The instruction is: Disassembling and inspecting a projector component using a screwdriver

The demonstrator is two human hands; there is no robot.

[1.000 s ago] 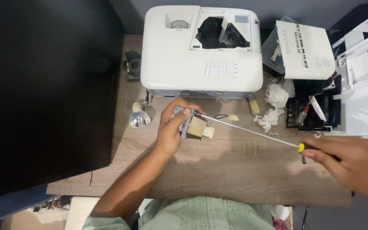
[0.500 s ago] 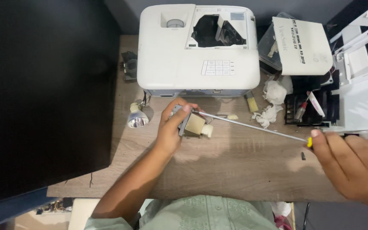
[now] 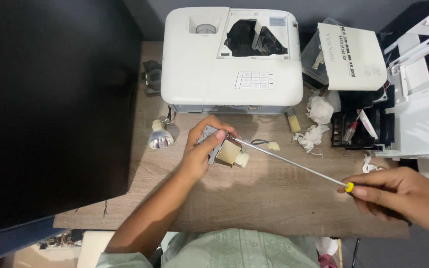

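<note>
Head view: wooden desk, cluttered, beside dark wall.
Left hand: clasps lamp module.
Right hand: pinches screwdriver.
Behind: white projector.

White plastic projector with a black opening; grey-and-cream lamp module; long silver-shafted screwdriver with yellow collar; brown wood-grain table; pale green patterned shirt; white crumpled tissues.

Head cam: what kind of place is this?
Likely an electronics repair bench. A white projector with its top hatch open sits on a wooden desk; the left hand steadies a small lamp module while the right hand works a long screwdriver. A loose bulb lies nearby.
</note>
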